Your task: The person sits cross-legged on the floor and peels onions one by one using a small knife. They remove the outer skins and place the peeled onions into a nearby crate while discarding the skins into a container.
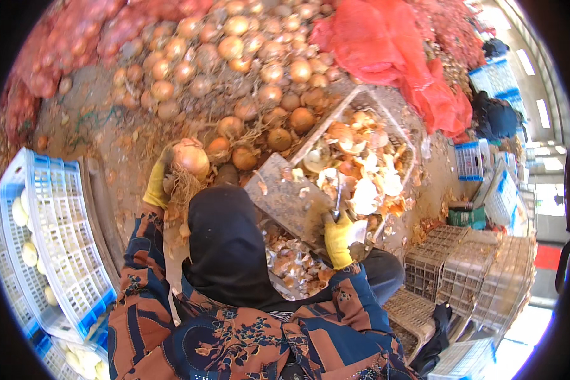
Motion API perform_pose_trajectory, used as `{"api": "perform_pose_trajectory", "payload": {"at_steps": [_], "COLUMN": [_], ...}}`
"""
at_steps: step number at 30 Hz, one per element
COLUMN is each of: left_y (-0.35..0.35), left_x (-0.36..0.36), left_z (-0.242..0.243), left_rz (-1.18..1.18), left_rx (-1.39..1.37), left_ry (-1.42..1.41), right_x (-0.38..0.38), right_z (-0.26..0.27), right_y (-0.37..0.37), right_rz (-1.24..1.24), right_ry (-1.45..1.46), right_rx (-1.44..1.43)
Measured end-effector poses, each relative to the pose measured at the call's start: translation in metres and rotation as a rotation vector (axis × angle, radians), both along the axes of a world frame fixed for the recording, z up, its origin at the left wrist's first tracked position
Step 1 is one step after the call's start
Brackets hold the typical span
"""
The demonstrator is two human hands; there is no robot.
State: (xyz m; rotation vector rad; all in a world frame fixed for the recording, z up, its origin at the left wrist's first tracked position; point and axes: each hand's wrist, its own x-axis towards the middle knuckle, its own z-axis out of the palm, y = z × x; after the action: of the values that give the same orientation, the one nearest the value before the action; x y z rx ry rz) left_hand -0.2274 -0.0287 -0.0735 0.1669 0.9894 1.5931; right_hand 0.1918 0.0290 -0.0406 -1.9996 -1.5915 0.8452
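My left hand (157,183), in a yellow work glove with dark, soiled fingers, grips a large brown onion (190,157) with stringy roots hanging beneath it. In my right hand (338,237), gloved the same way, is a knife (338,190) with a narrow metal blade pointing away from me. That hand is over the edge of a worn board (297,199), which lies across a crate (356,95) full of onion skins and scraps (365,166). Several skin pieces lie on the board. A pale piece, perhaps onion skin, shows beside my right glove.
Loose onions (232,47) cover the ground ahead, between red mesh sacks (66,52) and a red mesh bag (375,42). White-and-blue plastic crates (59,237) with peeled onions stand at left. Brown crates (460,270) stand at right. Another person (496,116) is bent over farther right.
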Motion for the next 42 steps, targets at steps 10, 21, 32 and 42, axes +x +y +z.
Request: {"api": "perform_pose_trajectory", "payload": {"at_steps": [10,21,32,42], "left_y": [0.090,0.038,0.035,0.032], "left_x": [0.228,0.291,0.280,0.268], "left_z": [0.144,0.077,0.097,0.100], "left_rz": [-0.842,-0.857,-1.009,-0.902], "left_rx": [0.645,0.302,0.233,0.390], "left_ry": [0.753,0.598,1.439,1.522], "right_x": [0.001,0.045,0.035,0.040], "right_z": [0.041,0.026,0.056,0.070], "right_y": [-0.036,-0.062,-0.075,-0.075], "right_rz": [-0.138,-0.326,-0.336,-0.269], "right_ry": [1.500,1.320,1.214,1.197], "right_rx": [-0.189,-0.142,-0.234,-0.225]}}
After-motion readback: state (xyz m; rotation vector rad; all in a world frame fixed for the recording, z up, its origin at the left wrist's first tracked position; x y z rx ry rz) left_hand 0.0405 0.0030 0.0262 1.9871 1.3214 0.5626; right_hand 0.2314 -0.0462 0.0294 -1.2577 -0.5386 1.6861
